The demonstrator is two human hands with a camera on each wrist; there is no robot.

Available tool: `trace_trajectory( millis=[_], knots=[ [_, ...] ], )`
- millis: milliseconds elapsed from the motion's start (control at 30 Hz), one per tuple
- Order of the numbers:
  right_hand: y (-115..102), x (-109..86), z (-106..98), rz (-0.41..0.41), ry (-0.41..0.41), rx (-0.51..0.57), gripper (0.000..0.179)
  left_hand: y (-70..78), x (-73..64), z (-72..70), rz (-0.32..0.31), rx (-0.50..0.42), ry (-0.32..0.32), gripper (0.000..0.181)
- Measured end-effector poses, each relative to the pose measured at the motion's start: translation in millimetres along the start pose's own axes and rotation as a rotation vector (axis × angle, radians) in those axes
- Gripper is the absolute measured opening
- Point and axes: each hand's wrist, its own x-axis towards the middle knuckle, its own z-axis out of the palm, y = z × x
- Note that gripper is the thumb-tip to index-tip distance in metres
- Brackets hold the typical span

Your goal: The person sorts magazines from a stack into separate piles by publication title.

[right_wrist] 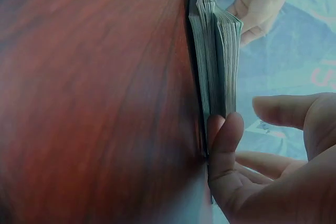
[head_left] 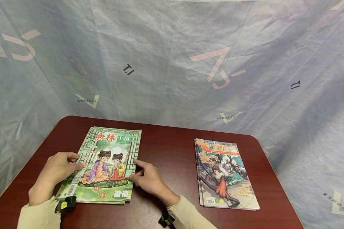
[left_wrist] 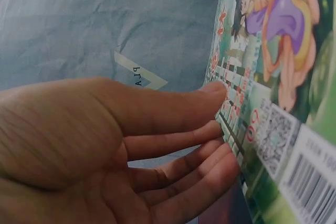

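Observation:
A stack of magazines (head_left: 114,165) lies flat on the table, its green cover showing two drawn figures in robes. On its left edge rest the fingertips and thumb of my left hand (head_left: 57,167); the left wrist view shows them fairly straight against the spine side, by the barcode (left_wrist: 307,184). At the opposite edge is my right hand (head_left: 150,179), fingers touching the side of the stack. In the right wrist view its thumb stands apart from the cover, and the page edges (right_wrist: 228,66) are slightly uneven. Part of a lower magazine sticks out at the left and bottom.
Another small pile of magazines (head_left: 226,175), with a dragon-like creature on its top cover, lies on the right side of the dark red table (head_left: 166,140). Grey printed cloth (head_left: 166,63) hangs behind the table and at both sides.

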Motion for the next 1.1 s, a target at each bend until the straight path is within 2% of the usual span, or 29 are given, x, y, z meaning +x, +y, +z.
trace_trajectory(
  millis=[267,467,800,900,1100],
  knots=[
    [3,1.1,-1,-0.025,0.017,0.012,0.062,1.1,2.6,1.5,0.002,0.007,-0.014,0.061],
    [4,0.0,-3,-0.013,0.000,0.016,0.062,0.1,3.4,2.2,0.018,0.024,-0.015,0.062],
    [2,-2.8,-6,-0.033,-0.028,-0.009,0.063,3.5,3.2,0.0,0.006,0.042,-0.018,0.060],
    [2,-4.6,-10,-0.054,-0.027,-0.046,0.061,4.3,2.4,-1.3,0.022,0.055,0.016,0.062],
    [1,-13.2,-30,-0.103,0.023,-0.153,0.054,15.8,0.6,0.5,0.100,0.055,0.163,0.055]
  ],
)
